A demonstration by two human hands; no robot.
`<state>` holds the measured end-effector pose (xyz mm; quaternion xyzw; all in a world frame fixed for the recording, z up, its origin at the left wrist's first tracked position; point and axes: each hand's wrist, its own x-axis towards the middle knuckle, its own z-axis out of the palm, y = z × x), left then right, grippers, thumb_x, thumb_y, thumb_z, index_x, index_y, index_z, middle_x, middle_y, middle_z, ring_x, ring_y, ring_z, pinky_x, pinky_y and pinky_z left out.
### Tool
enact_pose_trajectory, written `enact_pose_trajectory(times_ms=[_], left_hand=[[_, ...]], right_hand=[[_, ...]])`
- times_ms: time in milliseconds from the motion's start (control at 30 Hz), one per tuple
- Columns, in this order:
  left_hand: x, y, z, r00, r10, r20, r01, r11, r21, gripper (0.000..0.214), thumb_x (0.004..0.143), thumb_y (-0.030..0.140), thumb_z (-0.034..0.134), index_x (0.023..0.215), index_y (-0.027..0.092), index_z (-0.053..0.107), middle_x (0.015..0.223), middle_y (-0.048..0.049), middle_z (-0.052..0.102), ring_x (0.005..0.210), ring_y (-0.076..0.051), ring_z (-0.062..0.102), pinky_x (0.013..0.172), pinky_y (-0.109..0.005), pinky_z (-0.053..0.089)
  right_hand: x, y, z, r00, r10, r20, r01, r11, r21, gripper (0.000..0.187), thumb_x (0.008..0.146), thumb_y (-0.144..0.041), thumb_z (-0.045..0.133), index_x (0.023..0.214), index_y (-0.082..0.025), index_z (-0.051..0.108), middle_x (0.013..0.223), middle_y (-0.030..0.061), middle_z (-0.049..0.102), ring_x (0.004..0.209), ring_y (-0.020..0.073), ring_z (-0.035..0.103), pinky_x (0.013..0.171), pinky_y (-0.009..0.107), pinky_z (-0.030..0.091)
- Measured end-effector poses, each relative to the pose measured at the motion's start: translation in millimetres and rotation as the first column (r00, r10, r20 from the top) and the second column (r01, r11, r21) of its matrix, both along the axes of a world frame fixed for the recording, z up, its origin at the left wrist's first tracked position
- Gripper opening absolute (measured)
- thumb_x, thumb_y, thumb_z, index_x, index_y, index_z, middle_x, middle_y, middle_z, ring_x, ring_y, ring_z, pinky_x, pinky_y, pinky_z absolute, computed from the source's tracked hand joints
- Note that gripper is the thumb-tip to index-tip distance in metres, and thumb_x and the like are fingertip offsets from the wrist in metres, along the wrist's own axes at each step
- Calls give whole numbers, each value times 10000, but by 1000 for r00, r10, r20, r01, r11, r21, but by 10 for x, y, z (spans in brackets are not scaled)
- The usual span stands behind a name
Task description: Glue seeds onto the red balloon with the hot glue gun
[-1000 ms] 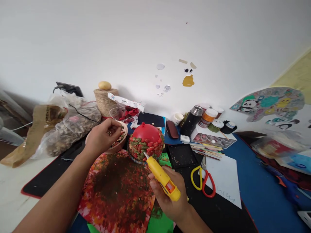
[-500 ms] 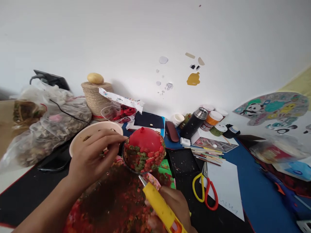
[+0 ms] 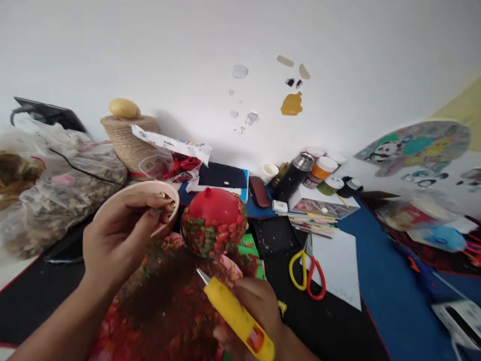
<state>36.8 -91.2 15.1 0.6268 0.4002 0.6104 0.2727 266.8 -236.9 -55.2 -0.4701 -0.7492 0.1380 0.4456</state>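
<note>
My left hand [image 3: 126, 228] reaches over the rim of a pale pink bowl [image 3: 108, 203], fingers pinched together. Small brownish shell-like pieces [image 3: 169, 198] show at its fingertips; what it grips is unclear. My right hand [image 3: 259, 306] is wrapped round a yellow tool [image 3: 233, 311] with a tapered metal tip and an orange part near its back end. The tip points up and left, apart from a red balloon-like ball [image 3: 214, 208]. Bumpy red and green pieces cover the ball's lower part, which rests on a paint-stained red and brown surface [image 3: 165, 296].
Scissors [image 3: 306, 271] lie right of a black tray [image 3: 276, 235], by white paper [image 3: 338, 265] and thin sticks [image 3: 311, 223]. A black flask [image 3: 295, 178] and paint jars [image 3: 323, 170] stand behind. Left are a bag of shell-like pieces [image 3: 82, 175] and a twine spool [image 3: 130, 143].
My left hand has moved from the ball's left edge, left to the bowl. My right hand and the yellow tool have drawn slightly left, away from the ball. The whole view has shifted.
</note>
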Motion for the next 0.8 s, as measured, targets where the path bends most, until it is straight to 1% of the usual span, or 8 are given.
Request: enact_pose_trajectory(times_ms=[33,67,233,333,467,533,667,800], left_hand=[[52,-45,28,1000,-31,5,30,999,32,80,991,345,751,965,297,810,950,-32,773,741,-192,697,619,-329,595],[110,-98,59,998,-70,7,69,996,57,82,1000,331,746,972,290,811,952,-31,764,754,-183,695,634,-324,596],[414,-387,177,965,-260,26,256,962,99,100,1024,322,712,1034,289,805,885,-23,752,712,-174,678,620,-312,568],[567,-488,193,952,-305,38,303,952,50,103,1017,318,719,1063,260,791,874,-20,763,682,-157,675,621,-283,573],[752,-572,163,924,-375,80,380,922,-76,91,998,311,729,1044,232,721,867,-23,767,656,-149,677,610,-261,576],[832,-631,112,914,-402,59,406,906,-115,90,996,315,725,1015,230,701,884,-32,764,677,-155,686,625,-263,586],[901,-756,-29,922,-386,-34,379,916,-131,44,993,280,708,1014,245,727,938,-38,747,793,-181,715,695,-276,601],[881,-806,-92,927,-372,-51,365,924,-110,54,993,260,682,1016,261,730,922,-32,727,799,-187,692,693,-281,578]], right_hand=[[-29,8,33,997,72,-4,-72,997,6,489,1064,-627,593,772,-248,697,603,16,648,502,185,636,515,289,560],[-50,23,62,996,84,-18,-84,996,6,463,1067,-604,595,789,-250,704,624,20,663,529,189,654,548,292,579],[-36,133,143,980,-30,-196,36,999,29,374,1084,-510,613,879,-235,762,792,68,793,728,227,773,712,336,645],[32,176,186,915,-128,-383,138,990,0,399,1087,-509,618,888,-206,785,794,68,789,683,216,754,672,328,632],[119,188,223,807,-205,-554,197,978,-75,438,1088,-569,614,971,-193,806,648,22,698,628,214,728,579,305,599],[144,186,230,793,-225,-566,213,973,-88,439,1094,-567,611,982,-194,813,651,27,700,644,221,737,591,314,607],[153,175,261,821,-206,-532,211,976,-53,370,1093,-498,635,955,-208,819,823,80,803,754,251,793,677,356,659],[108,143,307,847,-138,-513,190,981,50,278,1079,-430,684,967,-216,823,917,92,846,834,265,828,798,393,693]])
